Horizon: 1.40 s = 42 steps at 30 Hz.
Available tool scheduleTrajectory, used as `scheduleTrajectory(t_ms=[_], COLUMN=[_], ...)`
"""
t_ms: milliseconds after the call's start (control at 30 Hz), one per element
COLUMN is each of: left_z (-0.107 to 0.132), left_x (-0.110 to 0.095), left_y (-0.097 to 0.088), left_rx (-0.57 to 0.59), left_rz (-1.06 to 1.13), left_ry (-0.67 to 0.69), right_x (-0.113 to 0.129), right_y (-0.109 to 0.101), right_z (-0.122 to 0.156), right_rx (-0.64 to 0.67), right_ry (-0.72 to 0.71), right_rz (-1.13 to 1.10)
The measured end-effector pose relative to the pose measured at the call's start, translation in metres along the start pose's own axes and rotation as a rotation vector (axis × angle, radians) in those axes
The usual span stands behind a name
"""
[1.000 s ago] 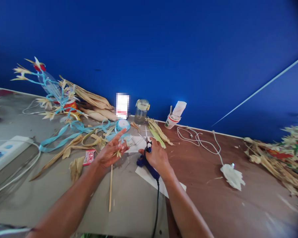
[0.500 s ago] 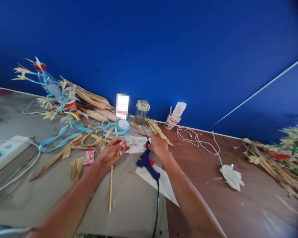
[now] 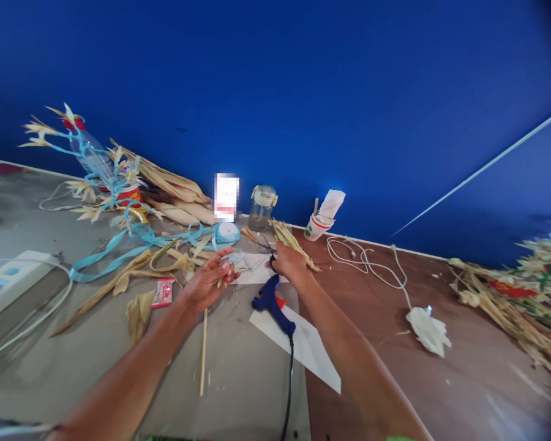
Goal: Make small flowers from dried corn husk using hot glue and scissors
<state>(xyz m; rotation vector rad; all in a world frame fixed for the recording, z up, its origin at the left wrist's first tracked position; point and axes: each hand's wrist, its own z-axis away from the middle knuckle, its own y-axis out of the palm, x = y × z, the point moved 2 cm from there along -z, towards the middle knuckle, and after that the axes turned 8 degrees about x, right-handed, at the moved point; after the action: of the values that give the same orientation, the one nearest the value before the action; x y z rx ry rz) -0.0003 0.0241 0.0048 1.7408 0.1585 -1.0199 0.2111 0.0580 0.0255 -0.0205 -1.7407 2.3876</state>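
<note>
My left hand (image 3: 211,278) is closed in a pinch around a small corn husk flower (image 3: 219,282), mostly covered by the fingers. A bit of light blue ribbon (image 3: 232,256) shows at its fingertips. My right hand (image 3: 290,263) grips the dark handles of a pair of scissors (image 3: 268,244), whose blades point away toward the back. Just below the right hand, a dark blue glue gun (image 3: 274,307) with a red trigger rests near a white paper sheet (image 3: 319,352). Thin wires lie on another paper (image 3: 252,272) between the hands.
Behind the left hand are a blue ribbon roll (image 3: 228,233), husk strips (image 3: 119,272) and a glass jar (image 3: 261,208). A paper cup (image 3: 318,225) and white cable (image 3: 371,260) stand right. At left are a power strip (image 3: 18,282) and a ribbon-wrapped flower branch (image 3: 114,184).
The scissors have turned slightly, their blades pointing more toward the back. My left fingers have shifted, covering more of the husk flower. The paper under the glue gun has slid a little.
</note>
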Motion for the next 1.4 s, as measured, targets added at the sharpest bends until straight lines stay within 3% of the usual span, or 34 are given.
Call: scheduleTrajectory(t_ms=[100, 233, 433, 700, 933, 1033, 1233, 1400], left_z=[0.0, 0.0, 0.0, 0.001, 0.001, 0.0, 0.0, -0.001], left_x=[-0.002, -0.001, -0.001, -0.002, -0.002, -0.003, -0.003, -0.001], left_y=[0.001, 0.001, 0.0, 0.001, -0.005, -0.005, -0.002, -0.001], left_rx=[-0.001, -0.041, -0.084, -0.046, -0.073, -0.089, -0.071, -0.084], left_rz=[0.018, 0.004, 0.022, 0.021, 0.031, 0.062, 0.078, 0.102], left_ry=[0.021, 0.016, 0.01, 0.035, 0.034, 0.033, 0.044, 0.021], right_x=[-0.007, -0.014, -0.022, -0.01, 0.003, 0.001, 0.002, -0.002], right_y=[-0.002, -0.003, -0.01, -0.013, -0.002, -0.006, -0.015, 0.006], right_z=[-0.008, -0.02, -0.024, -0.024, -0.032, -0.026, 0.005, 0.055], right_rx=[0.029, 0.176, 0.241, -0.034, 0.074, 0.06, -0.235, -0.308], right_ry=[-0.037, -0.176, -0.228, -0.032, -0.15, -0.146, -0.137, -0.257], right_rz=[-0.116, -0.274, -0.29, -0.205, -0.307, -0.319, -0.479, -0.682])
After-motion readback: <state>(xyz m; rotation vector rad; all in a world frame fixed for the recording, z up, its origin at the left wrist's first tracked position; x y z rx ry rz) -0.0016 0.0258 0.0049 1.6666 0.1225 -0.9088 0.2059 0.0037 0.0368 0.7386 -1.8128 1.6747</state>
